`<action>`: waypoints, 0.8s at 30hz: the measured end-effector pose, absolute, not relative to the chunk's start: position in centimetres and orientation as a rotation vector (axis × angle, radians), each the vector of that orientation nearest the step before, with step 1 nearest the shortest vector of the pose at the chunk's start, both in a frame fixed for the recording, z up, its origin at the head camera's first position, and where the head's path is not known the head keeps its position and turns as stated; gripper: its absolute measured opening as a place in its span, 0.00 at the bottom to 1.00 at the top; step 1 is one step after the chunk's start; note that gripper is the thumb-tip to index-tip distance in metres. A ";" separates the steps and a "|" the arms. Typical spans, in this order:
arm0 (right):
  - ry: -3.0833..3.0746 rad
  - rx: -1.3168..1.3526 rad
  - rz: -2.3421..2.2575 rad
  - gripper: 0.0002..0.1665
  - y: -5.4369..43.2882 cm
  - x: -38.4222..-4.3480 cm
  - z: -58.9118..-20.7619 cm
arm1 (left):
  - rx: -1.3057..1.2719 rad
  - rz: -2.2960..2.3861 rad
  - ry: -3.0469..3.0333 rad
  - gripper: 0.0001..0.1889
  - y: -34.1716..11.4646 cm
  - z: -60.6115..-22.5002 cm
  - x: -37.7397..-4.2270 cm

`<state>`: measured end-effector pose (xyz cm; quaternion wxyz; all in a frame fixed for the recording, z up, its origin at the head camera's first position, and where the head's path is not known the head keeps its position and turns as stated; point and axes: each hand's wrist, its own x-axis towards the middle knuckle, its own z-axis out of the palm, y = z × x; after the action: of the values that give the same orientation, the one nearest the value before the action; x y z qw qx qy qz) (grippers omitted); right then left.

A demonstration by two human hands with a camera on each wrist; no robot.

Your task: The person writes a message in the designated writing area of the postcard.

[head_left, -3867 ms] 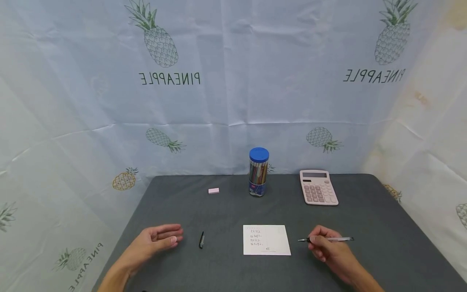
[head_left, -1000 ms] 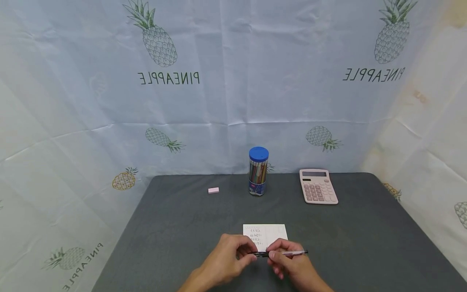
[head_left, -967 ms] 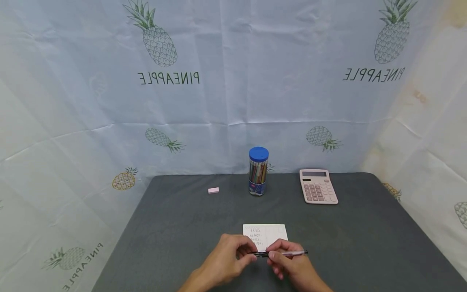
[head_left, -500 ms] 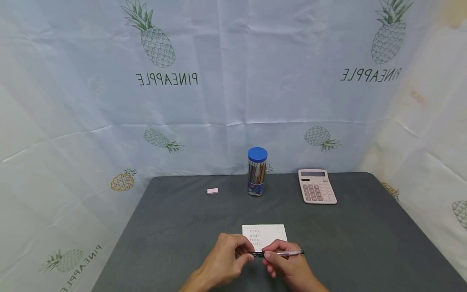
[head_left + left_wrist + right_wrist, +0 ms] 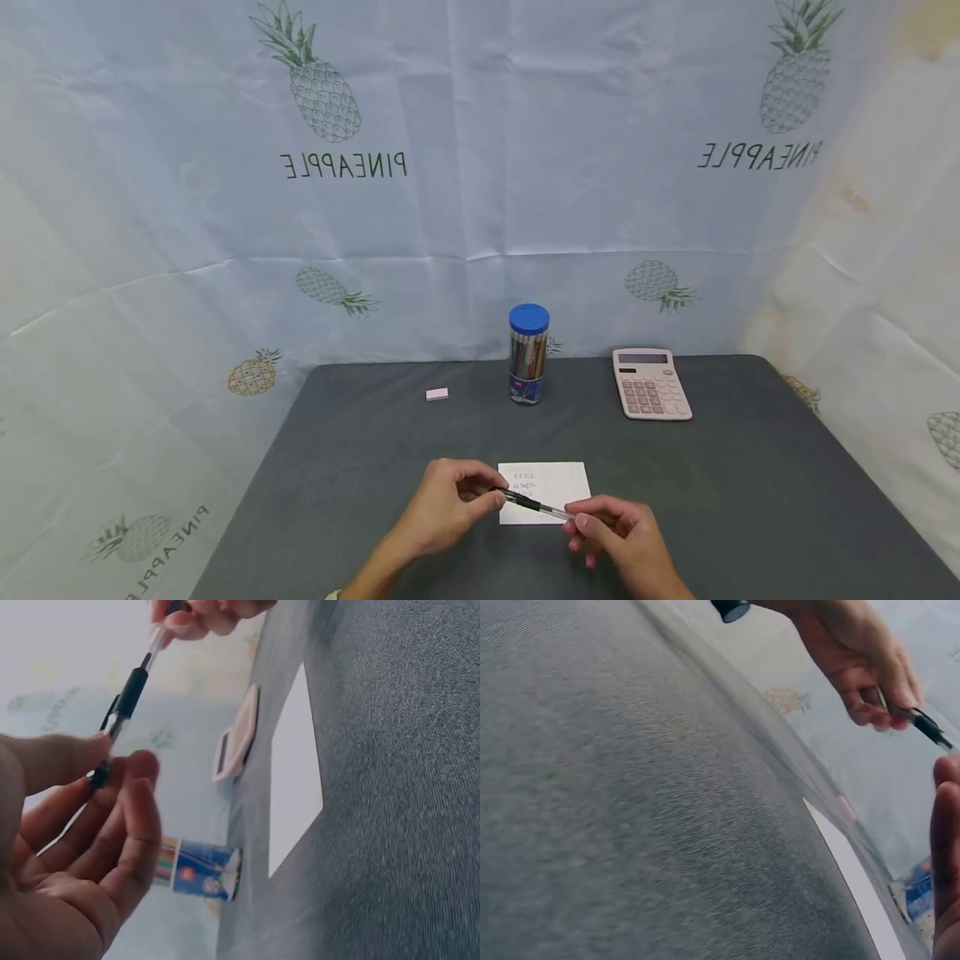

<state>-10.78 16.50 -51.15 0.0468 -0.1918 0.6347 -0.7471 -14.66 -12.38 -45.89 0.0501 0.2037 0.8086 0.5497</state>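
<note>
A slim pen with a clear barrel and black grip (image 5: 527, 502) is held above a white paper card (image 5: 555, 479) bearing handwritten lines. My left hand (image 5: 450, 504) pinches its capped end between thumb and fingers; in the left wrist view the cap's clip lies against the black grip (image 5: 133, 694). At the opposite end of the barrel, my right hand (image 5: 626, 537) pinches with thumb and fingertips. The right wrist view shows the left hand (image 5: 866, 664) on the pen, while only a few right-hand fingers (image 5: 946, 825) appear at the edge.
On the dark grey tabletop (image 5: 360, 433) stand a blue-lidded tub of pencils (image 5: 528, 354) at the back middle and a pink calculator (image 5: 652, 385) at back right. A small pink eraser (image 5: 437, 394) lies at back left. Pineapple-printed cloth (image 5: 465, 167) hangs behind.
The small cap has left the table and is now at the pen's end in the left hand. Since half a second ago, the left hand rose slightly and the right hand slid toward the barrel's end.
</note>
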 end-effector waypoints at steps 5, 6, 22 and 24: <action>1.909 -0.568 -2.176 0.15 16.5 -10.2 -51.4 | 0.531 1.821 2.389 0.08 -11.4 -46.1 -15.4; 1.883 -0.547 -2.154 0.16 16.4 -10.1 -51.4 | 0.520 1.851 2.369 0.08 -11.1 -46.2 -15.5; 1.977 -0.178 -2.054 0.22 14.6 -10.6 -51.0 | 0.593 2.009 2.190 0.12 -6.8 -47.1 -15.9; 1.982 -0.182 -2.062 0.23 14.5 -10.6 -50.8 | 0.585 2.021 2.191 0.12 -6.5 -47.2 -15.9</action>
<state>-10.57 14.55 -50.84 0.1374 -0.0630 0.6849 -0.7128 -15.93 -6.53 -47.23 0.0520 0.1924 0.7203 0.6644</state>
